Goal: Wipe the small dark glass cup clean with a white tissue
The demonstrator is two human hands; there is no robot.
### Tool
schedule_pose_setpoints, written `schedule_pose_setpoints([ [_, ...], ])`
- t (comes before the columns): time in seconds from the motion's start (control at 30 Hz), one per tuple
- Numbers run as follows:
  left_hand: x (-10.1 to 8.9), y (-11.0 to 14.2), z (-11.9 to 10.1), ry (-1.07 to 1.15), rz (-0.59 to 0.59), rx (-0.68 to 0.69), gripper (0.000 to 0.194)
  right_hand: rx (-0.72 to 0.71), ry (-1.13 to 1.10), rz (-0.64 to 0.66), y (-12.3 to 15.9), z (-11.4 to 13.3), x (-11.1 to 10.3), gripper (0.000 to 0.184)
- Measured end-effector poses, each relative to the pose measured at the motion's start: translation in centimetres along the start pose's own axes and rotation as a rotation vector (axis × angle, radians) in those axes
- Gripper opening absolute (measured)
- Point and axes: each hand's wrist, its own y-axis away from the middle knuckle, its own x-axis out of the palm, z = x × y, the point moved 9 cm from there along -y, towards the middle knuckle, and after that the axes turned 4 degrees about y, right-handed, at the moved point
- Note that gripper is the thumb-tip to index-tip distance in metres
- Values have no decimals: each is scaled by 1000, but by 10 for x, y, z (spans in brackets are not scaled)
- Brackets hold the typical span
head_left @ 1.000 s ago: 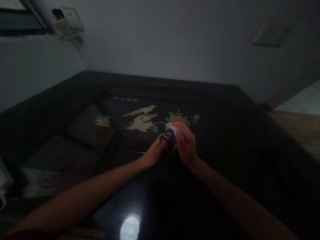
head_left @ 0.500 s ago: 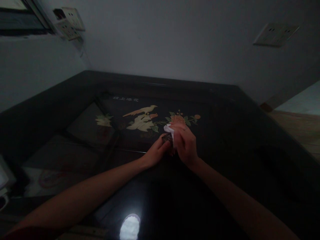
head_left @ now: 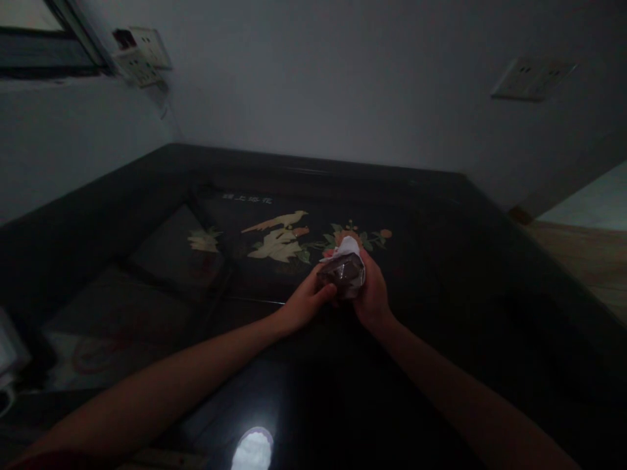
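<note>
A: Condition of the left hand (head_left: 304, 301)?
B: Grasping a dark, glossy, angular object (head_left: 344, 269), with thumb laid against its lower left part. Material unconfirmed — too dim.
A: And the right hand (head_left: 374, 290)?
B: Curled around the right side of the same object, with a crumpled white cloth or tissue (head_left: 349, 246) pressed between. Fingers largely hidden.
A: Location of the object?
B: Between both hands, over a polished black tabletop (head_left: 431, 274). Contact with the surface undetermined.
A: Surroundings?
B: Just beyond the grip, a coral-pink flower motif (head_left: 345, 233), partly covered. Left of the grip, a cream-and-tan bird motif (head_left: 277, 222); beyond that, white lettering (head_left: 247, 198). Nearer the body than the grip, a bright round reflection (head_left: 253, 449). Well beyond the grip — a pale wall (head_left: 318, 85), bearing a cream socket plate (head_left: 533, 79) on the right.
</note>
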Motion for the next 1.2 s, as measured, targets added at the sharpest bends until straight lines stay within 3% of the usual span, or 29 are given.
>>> schedule_pose_setpoints([
  [0.17,0,-1,-2,-16,-17,-18,72,-132,66,-46,1,11,-10,36],
  [0.33,-5,-1,-3,-60,-100,-14,63,-101,73,-71,2,7,-8,39],
  [0.43,-3,1,-5,-21,-120,-33,60,-139,86,-72,5,17,-5,37],
  [0.7,0,3,-6,82,-119,-1,42,-496,447,-105,18,70,-8,36],
  [0.83,0,3,-3,135,-100,-5,41,-691,584,-65,22,86,3,33],
  [1.07,9,1,-6,188,-65,-20,44,-735,699,-64,13,84,9,30],
  [1.2,12,-1,-4,222,-2,-54,54,-748,799,30,17,77,19,27],
])
